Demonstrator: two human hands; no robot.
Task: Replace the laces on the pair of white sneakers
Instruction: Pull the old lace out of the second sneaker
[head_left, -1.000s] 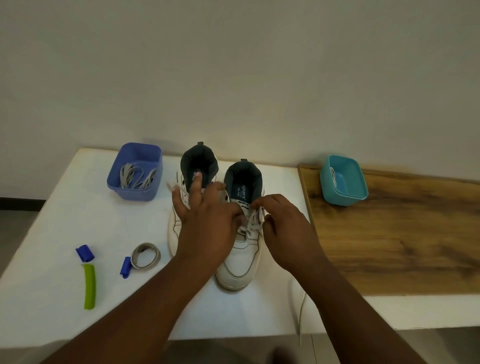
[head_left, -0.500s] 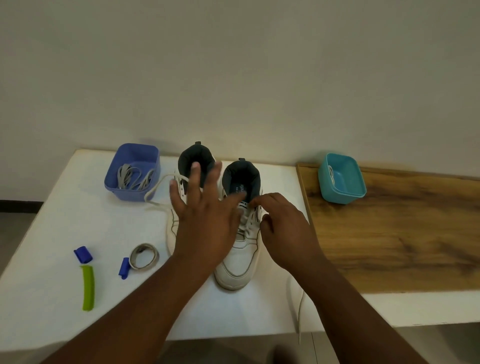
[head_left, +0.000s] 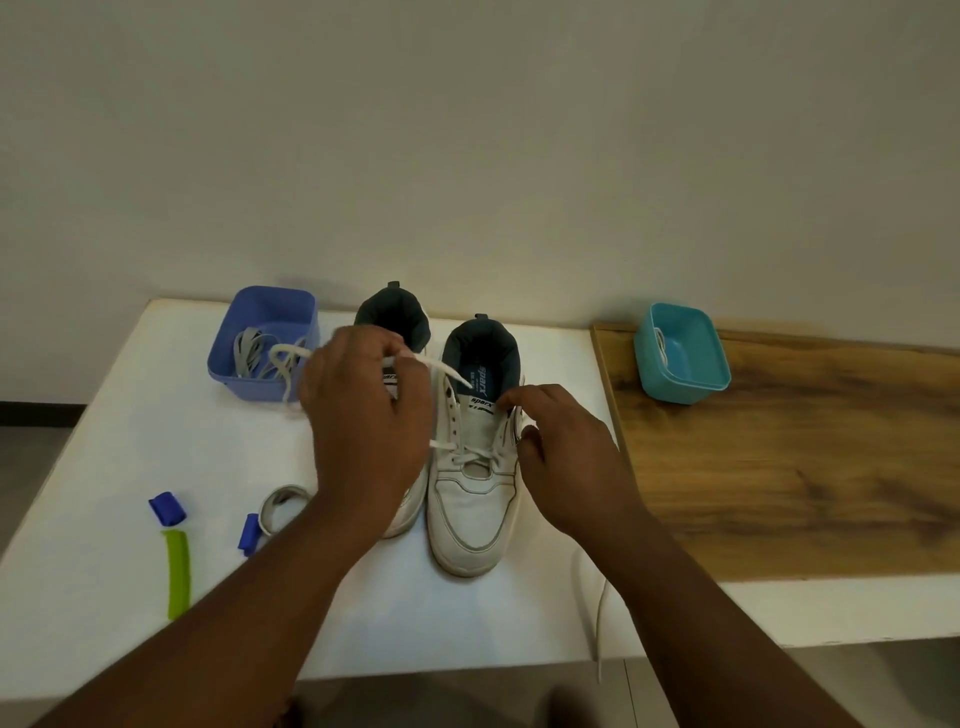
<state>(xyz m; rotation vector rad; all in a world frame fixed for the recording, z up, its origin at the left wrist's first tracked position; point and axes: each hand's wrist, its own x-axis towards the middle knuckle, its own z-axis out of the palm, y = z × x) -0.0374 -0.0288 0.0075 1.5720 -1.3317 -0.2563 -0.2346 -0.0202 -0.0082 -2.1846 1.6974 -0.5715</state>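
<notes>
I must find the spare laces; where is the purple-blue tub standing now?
In the head view the purple-blue tub stands at the far left of the white table, near the wall, just left of the left sneaker, with grey laces inside.

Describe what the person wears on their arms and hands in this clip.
Nothing shows: the left hand and right hand are bare, with no gloves, rings, watch or bands visible. Both forearms are uncovered down to the frame edge, with no sleeves in view.

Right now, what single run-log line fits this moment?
step: unlacing right white leather sneaker | left hand: grip on white flat lace, pulling | right hand: pinching laces at eyelets | upper eyelets empty
</notes>
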